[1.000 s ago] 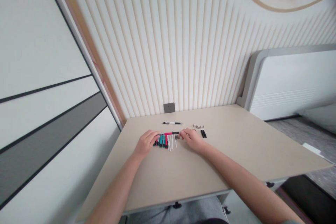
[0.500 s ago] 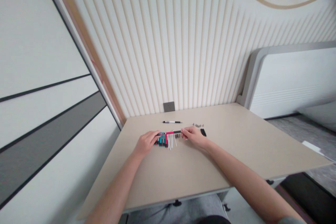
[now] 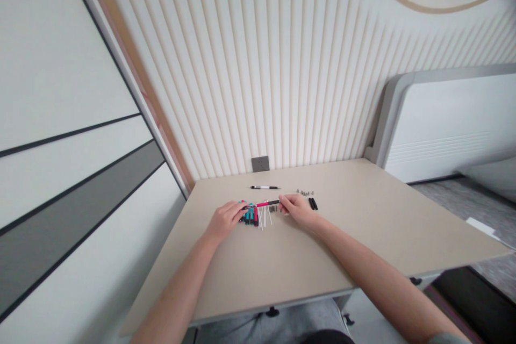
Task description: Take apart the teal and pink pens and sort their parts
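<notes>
A red and black pen (image 3: 263, 204) is stretched level between my two hands, over the table. My left hand (image 3: 224, 219) grips its black left end with closed fingers. The right end is pinched between the fingertips of my right hand (image 3: 293, 206). Under and beside the pen lie several teal, red and black pen barrels (image 3: 250, 216), near my left hand. Several thin white refill tubes (image 3: 264, 217) fan out just to their right. Small dark pieces (image 3: 273, 208) lie partly behind the pen, too small to name.
An assembled white and black pen (image 3: 264, 187) lies farther back on the beige table (image 3: 258, 269). Beyond my right hand are small metal-looking parts (image 3: 305, 192) and black pen parts (image 3: 313, 203). A ribbed wall with a dark socket (image 3: 260, 164) borders the back edge.
Both hands keep hold of the red and black pen, almost unmoved. The whole view has shifted very slightly.
</notes>
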A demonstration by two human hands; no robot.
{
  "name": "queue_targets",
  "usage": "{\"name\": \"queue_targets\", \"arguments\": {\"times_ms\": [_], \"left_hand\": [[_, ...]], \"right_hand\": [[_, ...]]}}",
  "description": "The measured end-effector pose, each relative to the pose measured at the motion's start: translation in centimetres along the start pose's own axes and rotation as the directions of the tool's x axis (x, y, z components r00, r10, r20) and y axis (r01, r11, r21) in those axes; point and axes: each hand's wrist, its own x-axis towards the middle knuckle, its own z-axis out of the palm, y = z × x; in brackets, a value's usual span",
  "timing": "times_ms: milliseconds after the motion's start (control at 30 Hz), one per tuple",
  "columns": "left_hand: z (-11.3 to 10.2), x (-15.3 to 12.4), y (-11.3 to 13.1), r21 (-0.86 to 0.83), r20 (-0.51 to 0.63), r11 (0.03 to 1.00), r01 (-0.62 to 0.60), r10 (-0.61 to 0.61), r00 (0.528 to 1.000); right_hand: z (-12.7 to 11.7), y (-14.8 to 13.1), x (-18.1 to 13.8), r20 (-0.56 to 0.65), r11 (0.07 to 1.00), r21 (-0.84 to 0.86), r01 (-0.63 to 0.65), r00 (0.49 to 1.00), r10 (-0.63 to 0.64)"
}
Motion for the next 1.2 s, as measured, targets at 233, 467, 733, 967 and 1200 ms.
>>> {"name": "queue_targets", "arguments": {"times_ms": [233, 467, 733, 967, 1200], "left_hand": [[0.1, 0.0, 0.1, -0.007, 0.014, 1.0, -0.022, 0.022, 1.0], [0.1, -0.1, -0.2, 0.005, 0.01, 1.0, -0.01, 0.01, 1.0], [0.2, -0.3, -0.4, 0.006, 0.008, 1.0, 0.008, -0.008, 1.0], [0.0, 0.0, -0.1, 0.001, 0.0, 1.0, 0.013, -0.013, 1.0], [0.0, -0.1, -0.1, 0.006, -0.008, 1.0, 0.013, -0.013, 1.0]], "right_hand": [[-0.3, 0.1, 0.2, -0.045, 0.991, -0.128, 0.034, 0.998, -0.04], [-0.3, -0.8, -0.4, -0.072, 0.947, -0.303, 0.103, 0.989, -0.131], [-0.9, -0.8, -0.5, 0.031, 0.879, -0.413, 0.238, 0.968, -0.248], [-1.0, -0.9, -0.4, -0.075, 0.918, -0.35, 0.186, 0.971, -0.225], [-1.1, -0.4, -0.3, -0.021, 0.929, -0.352, 0.112, 0.992, -0.128]]}}
